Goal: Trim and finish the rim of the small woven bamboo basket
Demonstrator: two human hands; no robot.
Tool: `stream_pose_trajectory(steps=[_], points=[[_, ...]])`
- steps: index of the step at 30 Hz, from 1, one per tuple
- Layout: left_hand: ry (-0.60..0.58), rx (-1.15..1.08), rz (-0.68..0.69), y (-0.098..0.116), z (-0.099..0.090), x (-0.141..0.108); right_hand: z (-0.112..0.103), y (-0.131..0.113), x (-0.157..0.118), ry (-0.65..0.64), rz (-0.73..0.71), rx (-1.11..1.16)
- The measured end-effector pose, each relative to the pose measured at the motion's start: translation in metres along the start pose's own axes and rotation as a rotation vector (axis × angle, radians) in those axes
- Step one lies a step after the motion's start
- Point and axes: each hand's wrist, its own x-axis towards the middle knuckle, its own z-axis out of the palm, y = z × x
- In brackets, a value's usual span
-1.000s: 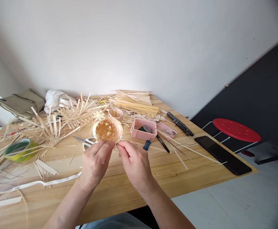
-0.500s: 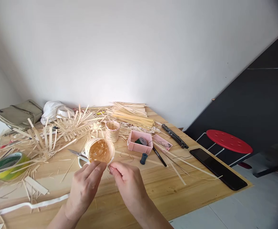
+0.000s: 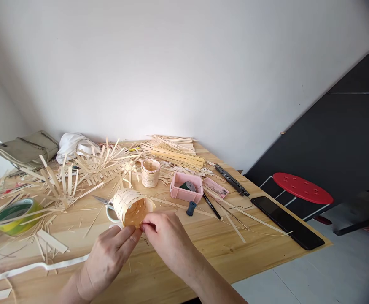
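Here at the near rim the view closes up: the left hand (image 3: pixel 108 257) and the right hand (image 3: pixel 170 234) cover part of the pale, round basket of woven wooden strips (image 3: pixel 125 204) — how each fingertip meets the edge can't be made out. Basket and left hand mask part of the white-handled metal scissors (image 3: pixel 111 213). The flat white ribbon (image 3: pixel 65 262) vanishes at the left wrist and runs off the left edge. Both bare forearms (image 3: pixel 203 276) are cut short below. The pink plastic box's wall (image 3: pixel 187 195) hides the dark green thread spool's (image 3: pixel 189 186) lower part. Far right, a dark bar (image 3: pixel 355 227) blurs — no telling what.
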Motion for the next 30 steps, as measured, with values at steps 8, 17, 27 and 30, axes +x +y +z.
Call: stream_pose_trajectory(steps=[8, 17, 27, 30], points=[[0.005, -0.071, -0.001, 0.003, -0.005, 0.010, -0.004, 0.002, 0.000, 0.130, -0.050, 0.061], [-0.010, -0.098, 0.093, 0.000, -0.010, 0.019, -0.004, 0.001, -0.006, 0.143, -0.020, 0.049], [-0.020, -0.072, 0.095, 0.003, -0.002, 0.013, -0.003, 0.004, -0.014, -0.064, 0.053, 0.011], [-0.008, -0.074, 0.105, 0.007, -0.003, 0.014, -0.003, 0.005, -0.015, -0.076, 0.005, 0.005]])
